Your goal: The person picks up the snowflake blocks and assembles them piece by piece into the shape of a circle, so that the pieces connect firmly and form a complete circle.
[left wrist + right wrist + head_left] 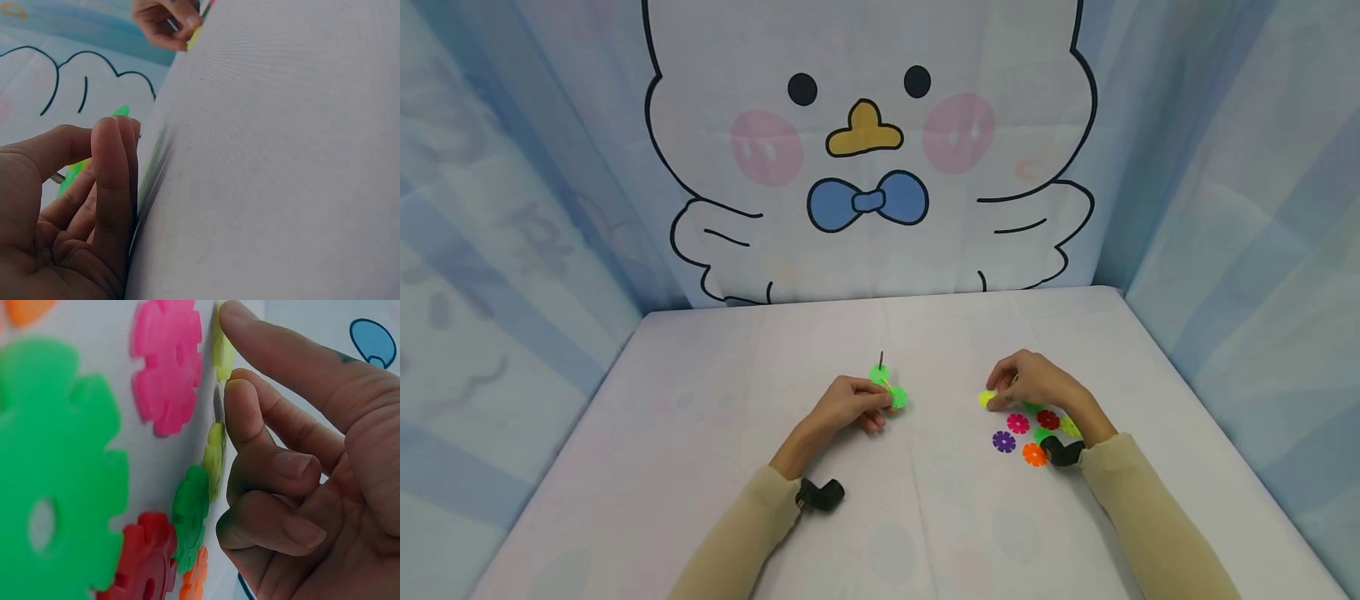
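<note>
My left hand (847,403) pinches a small build of interlocking snowflake discs. The build has two green discs (899,397), a thin yellow piece between them and a dark, thin piece (881,360) standing up at its far end. In the left wrist view, the fingertips hide part of the near green disc (123,110). Over at the right, my right hand (1028,379) pinches a yellow disc (987,399) by its edges, between thumb and finger, close to the tabletop. The right wrist view shows the yellow disc (223,350) almost edge-on.
Loose discs lie under and beside the right hand: a pink disc (1018,423), a purple disc (1003,442), an orange disc (1034,454), a red disc (1048,419) and several others. A pale cloth covers the table (700,467). Printed curtains stand behind and at both sides.
</note>
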`<state>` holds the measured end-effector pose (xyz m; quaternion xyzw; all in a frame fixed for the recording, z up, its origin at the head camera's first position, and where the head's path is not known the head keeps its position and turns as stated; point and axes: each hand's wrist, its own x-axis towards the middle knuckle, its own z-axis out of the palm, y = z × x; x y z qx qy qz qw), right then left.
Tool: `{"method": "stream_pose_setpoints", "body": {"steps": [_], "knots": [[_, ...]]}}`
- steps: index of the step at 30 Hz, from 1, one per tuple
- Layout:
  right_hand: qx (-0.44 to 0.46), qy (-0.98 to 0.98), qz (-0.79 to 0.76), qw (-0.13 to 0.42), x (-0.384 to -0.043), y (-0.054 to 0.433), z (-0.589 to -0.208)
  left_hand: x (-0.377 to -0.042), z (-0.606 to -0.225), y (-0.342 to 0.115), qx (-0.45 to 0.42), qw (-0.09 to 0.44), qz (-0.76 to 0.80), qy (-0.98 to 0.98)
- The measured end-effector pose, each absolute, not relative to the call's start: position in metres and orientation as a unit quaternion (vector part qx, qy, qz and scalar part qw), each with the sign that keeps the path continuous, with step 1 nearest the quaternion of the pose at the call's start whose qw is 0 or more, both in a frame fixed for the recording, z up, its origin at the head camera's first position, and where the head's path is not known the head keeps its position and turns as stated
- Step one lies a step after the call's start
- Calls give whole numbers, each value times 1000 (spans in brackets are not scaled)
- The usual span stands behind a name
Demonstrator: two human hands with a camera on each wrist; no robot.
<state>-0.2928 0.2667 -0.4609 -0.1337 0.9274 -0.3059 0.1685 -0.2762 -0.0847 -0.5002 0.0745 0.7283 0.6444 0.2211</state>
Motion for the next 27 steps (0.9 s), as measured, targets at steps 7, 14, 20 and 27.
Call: {"method": "stream_pose_setpoints", "body": {"steps": [7, 14, 20, 27], "knots": [[-120, 926, -312, 174, -291, 263, -461, -276, -500, -84, 72, 219, 642, 731], [-121, 927, -314, 166, -292, 263, -460, -276, -500, -85, 73, 224, 642, 730], [-119, 925, -318, 171, -290, 264, -456, -276, -500, -86, 79, 224, 639, 732], [-135, 924, -308, 182, -291, 263, -452, -276, -500, -87, 84, 223, 637, 733]]}}
